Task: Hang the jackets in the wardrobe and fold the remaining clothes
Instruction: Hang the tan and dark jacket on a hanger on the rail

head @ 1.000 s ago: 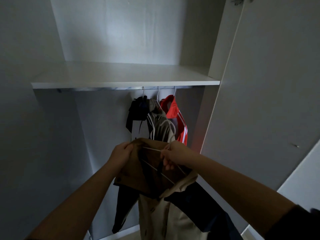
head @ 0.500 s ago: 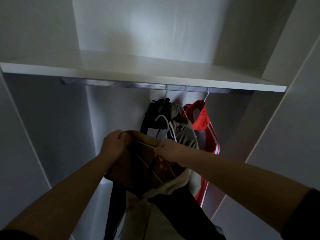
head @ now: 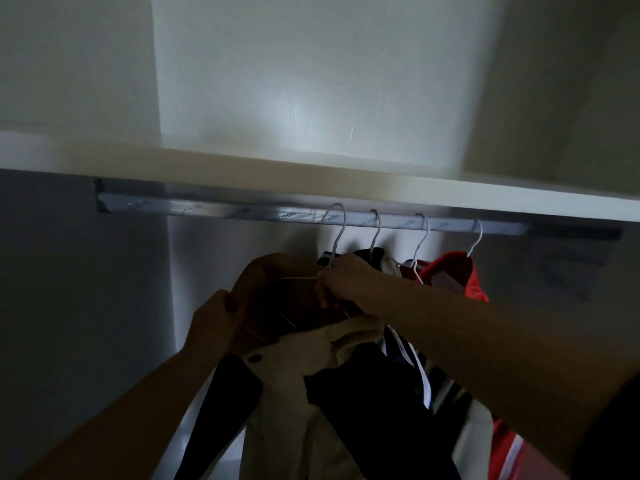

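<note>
While aloft, hanger between right fingers

Free room lies at nine o'clock: the rail is bare from its left bracket to the first hanger, and the dark bay beneath it is open out to the left wall. At twelve o'clock the shelf sits just above the rail, leaving a thin gap. From the middle towards three o'clock, three more hooks crowd the rail. The dark jackets and the red jacket fill the space below them. The cream and navy jacket blocks six o'clock. Through the blur, the first hanger seems to reach the rail.
</note>
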`<state>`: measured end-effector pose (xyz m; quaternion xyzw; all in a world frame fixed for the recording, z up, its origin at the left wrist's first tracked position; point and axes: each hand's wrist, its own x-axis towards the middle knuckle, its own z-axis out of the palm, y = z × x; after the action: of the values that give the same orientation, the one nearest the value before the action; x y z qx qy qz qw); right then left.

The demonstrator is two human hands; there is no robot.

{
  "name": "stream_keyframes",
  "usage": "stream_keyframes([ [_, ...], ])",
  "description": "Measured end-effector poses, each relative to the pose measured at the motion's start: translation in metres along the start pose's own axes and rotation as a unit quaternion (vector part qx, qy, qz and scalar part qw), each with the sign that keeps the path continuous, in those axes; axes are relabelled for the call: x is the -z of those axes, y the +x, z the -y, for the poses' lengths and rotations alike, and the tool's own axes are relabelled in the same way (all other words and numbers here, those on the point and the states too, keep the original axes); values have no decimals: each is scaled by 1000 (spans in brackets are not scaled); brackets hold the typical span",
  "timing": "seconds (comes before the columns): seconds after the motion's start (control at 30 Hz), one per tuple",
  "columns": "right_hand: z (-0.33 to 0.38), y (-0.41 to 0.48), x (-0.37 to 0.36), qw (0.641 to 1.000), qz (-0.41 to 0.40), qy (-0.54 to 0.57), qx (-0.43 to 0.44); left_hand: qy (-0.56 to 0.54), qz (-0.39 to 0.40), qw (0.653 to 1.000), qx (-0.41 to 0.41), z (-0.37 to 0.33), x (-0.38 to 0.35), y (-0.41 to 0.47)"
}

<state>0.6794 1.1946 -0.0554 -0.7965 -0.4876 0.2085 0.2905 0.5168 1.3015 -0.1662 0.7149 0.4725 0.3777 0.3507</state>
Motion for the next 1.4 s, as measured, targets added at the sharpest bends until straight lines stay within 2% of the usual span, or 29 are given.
stream_keyframes([
  [0.13, 5, 33, -1, 998, -33, -56, 4, 32, -5, 999, 18, 10, -3, 18],
  [0.27, 8, 52, 2, 995, -64, -82, -8, 57, -35, 998, -7, 12, -5, 28],
  [0.43, 6, 73, 2, 987, -105, -119, -3, -44, -30, 998, -39, 9, -6, 27],
  [0.57, -10, 89, -13, 988, -80, -131, -14, -59, -10, 997, -40, 17, -10, 24],
  [0.67, -21, 96, -20, 976, -89, -198, -13, -59, -6, 998, -36, 26, -15, 25],
  [0.8, -30, 99, -16, 943, -91, -318, 28, -87, -2, 996, -23, 32, -22, 26],
  [0.83, -31, 96, -16, 943, -97, -318, 29, -97, 2, 995, -14, 31, -24, 26],
  [0.93, -36, 82, -21, 960, -175, -217, 25, -120, 22, 993, 4, 30, -31, 28],
  [1.0, -38, 62, -32, 942, -241, -220, 81, -145, 28, 989, 16, 29, -34, 29],
  [1.1, -48, 38, -47, 860, -287, -371, 200, -170, 30, 984, 40, 28, -36, 32],
  [1.17, -53, 30, -50, 839, -232, -425, 249, -178, 34, 982, 51, 30, -35, 33],
  [1.23, -65, 27, -53, 840, -112, -454, 275, -185, 36, 980, 58, 33, -35, 34],
  [1.3, -79, 26, -57, 833, 3, -491, 257, -186, 35, 980, 59, 35, -35, 35],
  [1.33, -86, 26, -62, 821, 35, -517, 238, -187, 33, 980, 59, 37, -35, 35],
  [1.4, -95, 27, -74, 806, 34, -546, 224, -191, 29, 979, 59, 40, -37, 36],
])
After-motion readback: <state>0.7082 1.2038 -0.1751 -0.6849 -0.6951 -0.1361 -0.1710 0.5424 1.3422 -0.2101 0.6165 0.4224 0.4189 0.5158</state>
